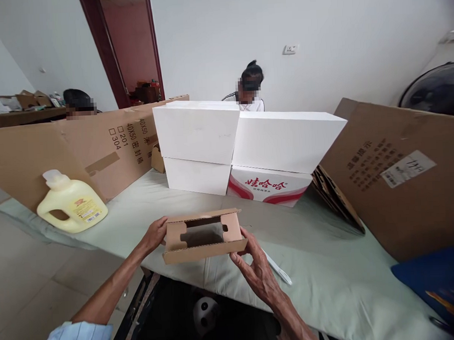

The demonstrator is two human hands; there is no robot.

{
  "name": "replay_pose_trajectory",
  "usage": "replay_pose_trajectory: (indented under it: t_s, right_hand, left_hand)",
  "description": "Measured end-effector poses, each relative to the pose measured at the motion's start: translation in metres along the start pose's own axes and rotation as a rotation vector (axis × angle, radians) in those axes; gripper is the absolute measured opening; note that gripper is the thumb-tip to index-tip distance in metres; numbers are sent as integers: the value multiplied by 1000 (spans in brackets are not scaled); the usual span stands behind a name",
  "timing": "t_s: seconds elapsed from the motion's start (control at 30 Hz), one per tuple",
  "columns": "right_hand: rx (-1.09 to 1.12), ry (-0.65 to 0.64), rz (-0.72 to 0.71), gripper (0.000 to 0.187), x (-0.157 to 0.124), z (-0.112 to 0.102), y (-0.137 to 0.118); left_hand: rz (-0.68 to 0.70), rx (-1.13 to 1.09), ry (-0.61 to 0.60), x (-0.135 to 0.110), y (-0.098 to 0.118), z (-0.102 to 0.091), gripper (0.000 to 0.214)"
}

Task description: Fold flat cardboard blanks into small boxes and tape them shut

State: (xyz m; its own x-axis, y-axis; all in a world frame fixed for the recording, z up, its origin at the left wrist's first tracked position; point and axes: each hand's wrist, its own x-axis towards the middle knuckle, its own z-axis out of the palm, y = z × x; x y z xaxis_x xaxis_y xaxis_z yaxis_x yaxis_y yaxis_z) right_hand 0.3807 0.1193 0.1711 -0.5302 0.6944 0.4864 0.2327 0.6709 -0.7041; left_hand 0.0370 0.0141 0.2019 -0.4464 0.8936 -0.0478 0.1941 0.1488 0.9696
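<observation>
Between my hands is a small brown cardboard box (pixel 203 252), its near side flaps spread and a gap showing into its inside. My left hand (pixel 157 233) grips the box's left end, with its fingertips partly hidden behind the cardboard. At the right end, my right hand (pixel 255 264) holds the box with the thumb near the lower corner and the fingers behind. Just beyond my right hand, a white long-handled item (pixel 279 269) lies on the tablecloth, its far end hidden by the hand.
White boxes (pixel 197 133) stand stacked at the back, above a red-and-white printed carton (pixel 270 186). A yellow jug (pixel 72 204) stands left. Large cardboard sheets (pixel 408 182) flank the green-covered table (pixel 329 266). One person (pixel 251 83) sits behind the boxes, another at left.
</observation>
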Motion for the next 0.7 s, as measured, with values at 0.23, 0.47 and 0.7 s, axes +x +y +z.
replay_pose_trajectory:
  t_s: [0.23,0.47,0.7]
  right_hand:
    - [12,-74,54,58,8,1,-3]
    - [-589,3,-40,35,-22,-28,76]
    - [-711,-64,126,24,-54,-52,130]
  left_hand:
    - [199,-121,0,-24,7,-1,68]
    - [395,66,-98,-24,9,-2,46]
    - [442,167,-180,-40,7,-1,77]
